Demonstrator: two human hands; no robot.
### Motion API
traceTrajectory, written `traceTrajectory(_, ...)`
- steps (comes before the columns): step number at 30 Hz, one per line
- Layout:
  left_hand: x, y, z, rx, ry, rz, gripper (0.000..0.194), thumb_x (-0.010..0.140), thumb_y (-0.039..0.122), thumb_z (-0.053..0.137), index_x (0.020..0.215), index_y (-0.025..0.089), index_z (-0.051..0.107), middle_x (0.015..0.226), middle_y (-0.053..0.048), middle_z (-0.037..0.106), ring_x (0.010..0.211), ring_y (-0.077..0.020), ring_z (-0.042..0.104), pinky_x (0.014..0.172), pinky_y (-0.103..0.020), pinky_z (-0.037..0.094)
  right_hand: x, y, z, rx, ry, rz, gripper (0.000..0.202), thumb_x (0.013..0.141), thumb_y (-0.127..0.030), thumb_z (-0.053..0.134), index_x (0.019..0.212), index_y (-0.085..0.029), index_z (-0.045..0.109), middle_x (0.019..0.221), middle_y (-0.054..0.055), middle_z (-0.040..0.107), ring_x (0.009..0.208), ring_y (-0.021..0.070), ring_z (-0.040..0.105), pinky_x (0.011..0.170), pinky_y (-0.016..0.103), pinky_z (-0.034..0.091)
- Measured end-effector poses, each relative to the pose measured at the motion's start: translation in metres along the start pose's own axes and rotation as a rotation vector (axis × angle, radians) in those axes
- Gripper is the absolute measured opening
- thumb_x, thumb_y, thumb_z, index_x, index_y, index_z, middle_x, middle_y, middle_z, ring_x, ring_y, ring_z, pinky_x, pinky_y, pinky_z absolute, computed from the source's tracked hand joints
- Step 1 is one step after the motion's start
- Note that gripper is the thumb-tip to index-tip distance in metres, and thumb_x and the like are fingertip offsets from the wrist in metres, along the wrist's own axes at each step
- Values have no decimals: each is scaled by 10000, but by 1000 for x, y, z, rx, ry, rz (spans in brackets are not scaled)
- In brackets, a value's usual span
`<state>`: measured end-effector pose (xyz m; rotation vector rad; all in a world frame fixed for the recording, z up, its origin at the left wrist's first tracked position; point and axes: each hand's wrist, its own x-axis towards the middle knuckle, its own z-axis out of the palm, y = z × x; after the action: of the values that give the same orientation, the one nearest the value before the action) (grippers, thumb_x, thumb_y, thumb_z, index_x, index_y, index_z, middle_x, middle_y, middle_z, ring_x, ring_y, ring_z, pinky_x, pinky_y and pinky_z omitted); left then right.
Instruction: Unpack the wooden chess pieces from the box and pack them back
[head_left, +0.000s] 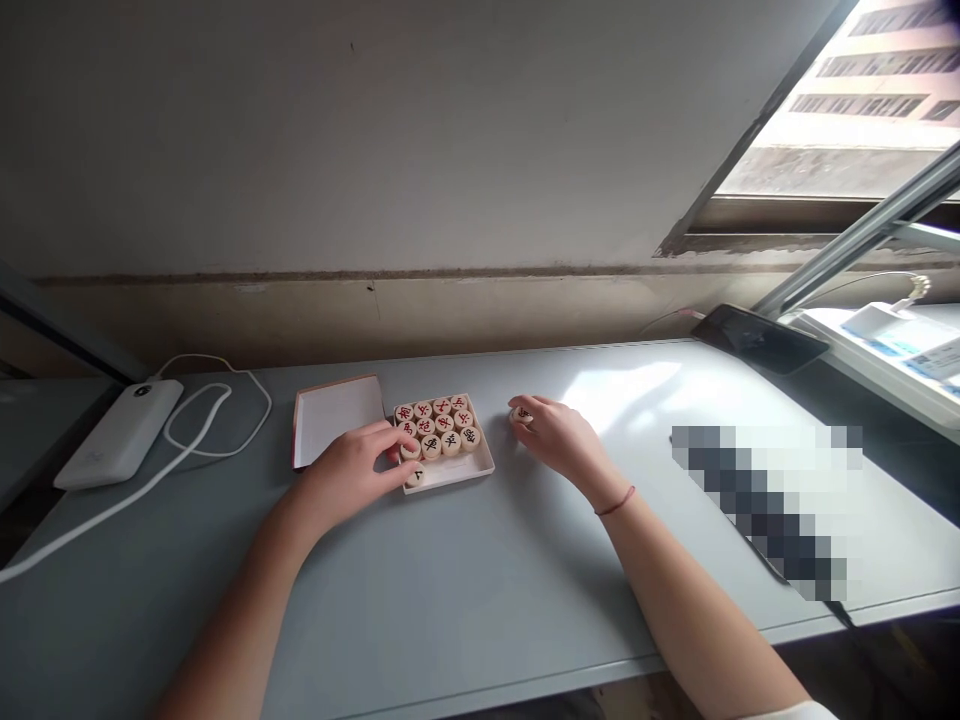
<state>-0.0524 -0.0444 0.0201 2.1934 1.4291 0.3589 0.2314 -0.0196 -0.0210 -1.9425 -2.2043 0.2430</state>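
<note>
A shallow white box [450,472] lies on the desk, partly filled with rows of round xiangqi pieces [444,424] with red or black characters. My left hand [360,465] rests over its left edge. Thumb and index finger are apart, their tips touching pieces at that side; the other fingers are partly hidden. A single piece [415,476] sits in the front left corner under the thumb. To the right of the box, my right hand [555,432] pinches another xiangqi piece [520,413] at the desk surface, its fingers closed around it.
The box lid [337,415] lies inside up, left of the box. A white power bank [120,435] with a white cable [112,512] occupies the left side. A pixelated dark object [765,510] is at right. Behind it are a dark tablet-like object [757,335] and a window.
</note>
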Motion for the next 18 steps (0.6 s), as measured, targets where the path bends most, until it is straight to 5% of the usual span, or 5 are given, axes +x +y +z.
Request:
traceTrajectory(6, 3, 8, 12, 27, 191, 148, 175, 872, 317, 525, 979, 250, 646, 982, -9, 613, 863, -157, 614, 776, -276, 482, -10, -23, -6, 331, 148, -23, 223, 853, -339, 545, 1006, -226, 662, 915, 40, 695, 595, 128, 569, 549, 243, 396)
traceTrajectory(10, 7, 19, 38, 100, 356, 281, 357, 844, 316, 606, 1192, 250, 561, 1125, -58, 591, 1048, -226, 594, 890, -365, 471, -26, -52, -7, 705, 57, -101, 317, 825, -474, 584, 1001, -219, 656, 860, 30, 684, 443, 64, 398, 448, 222, 334)
traceTrajectory(14, 9, 26, 53, 48, 352, 338, 332, 889, 260, 551, 1218, 242, 521, 1096, -49, 619, 1002, -192, 614, 868, -332, 477, -34, -63, -3, 869, -40, -151, 326, 822, -482, 592, 987, -206, 644, 841, 31, 671, 444, 53, 333, 417, 212, 294)
traceTrajectory(18, 7, 26, 47, 51, 262, 249, 243, 835, 170, 539, 1067, 236, 571, 1057, -32, 627, 986, -196, 598, 838, -334, 444, -31, -57, -1, 921, -42, -142, 362, 825, -515, 574, 978, -191, 627, 894, 56, 669, 454, 49, 335, 412, 212, 311)
